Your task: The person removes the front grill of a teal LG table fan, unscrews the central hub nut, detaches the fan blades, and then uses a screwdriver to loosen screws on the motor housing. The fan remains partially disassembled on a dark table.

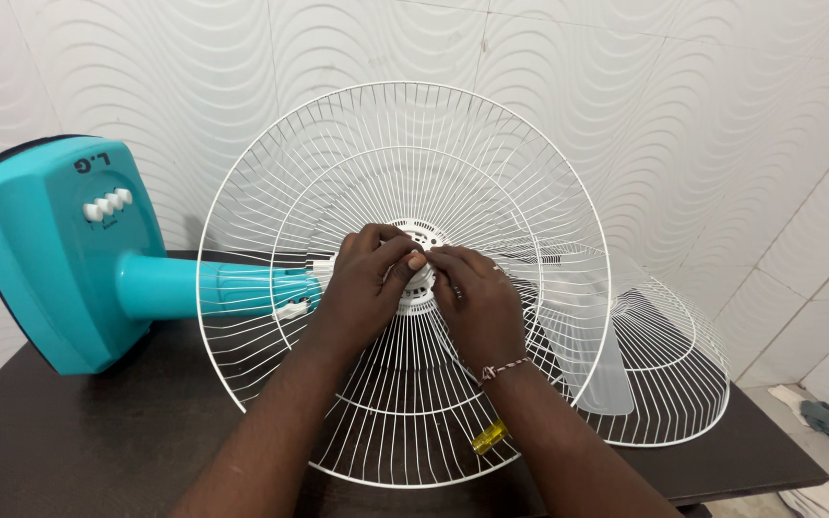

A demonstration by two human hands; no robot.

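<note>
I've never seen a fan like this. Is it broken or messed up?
It's lying on its side: the teal base tipped up, and both hands at the hub of one wire guard. The other guard lies apart, with pale blades near it. Nothing looks damaged.

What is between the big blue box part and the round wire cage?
In the head view, a teal neck tube runs from the teal fan base to the white wire guard, where both hands, left and right, grip the hub.

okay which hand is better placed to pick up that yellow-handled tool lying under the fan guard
Probably the right hand. The yellow-handled tool lies on the dark table just beneath the right forearm, while the left hand sits further over, toward the teal fan base.
</note>
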